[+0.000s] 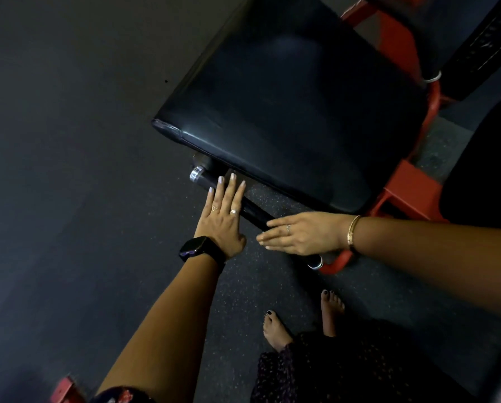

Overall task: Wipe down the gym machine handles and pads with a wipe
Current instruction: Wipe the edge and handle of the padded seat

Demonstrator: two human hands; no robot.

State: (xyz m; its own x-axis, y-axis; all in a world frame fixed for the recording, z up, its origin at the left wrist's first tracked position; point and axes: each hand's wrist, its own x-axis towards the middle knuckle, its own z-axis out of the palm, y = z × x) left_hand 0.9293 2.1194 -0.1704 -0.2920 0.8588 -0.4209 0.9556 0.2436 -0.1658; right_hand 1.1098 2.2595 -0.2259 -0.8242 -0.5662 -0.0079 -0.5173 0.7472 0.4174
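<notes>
A black padded seat point(287, 112) of a red-framed gym machine fills the upper middle. Below its front edge runs a black handle bar point(252, 212) with a silver end cap point(196, 174). My left hand point(221, 219), with rings and a black watch on the wrist, lies flat with fingers spread over the bar's left part. My right hand point(301, 234), with a gold bangle, reaches leftward flat over the bar's right part, fingers straight. No wipe is visible in either hand.
The red steel frame point(409, 187) runs along the seat's right side and curves under the bar at the lower right. Dark speckled rubber floor point(69, 170) lies all around. My bare feet point(301, 318) stand just below the bar. Another red part point(66, 391) sits at the bottom left.
</notes>
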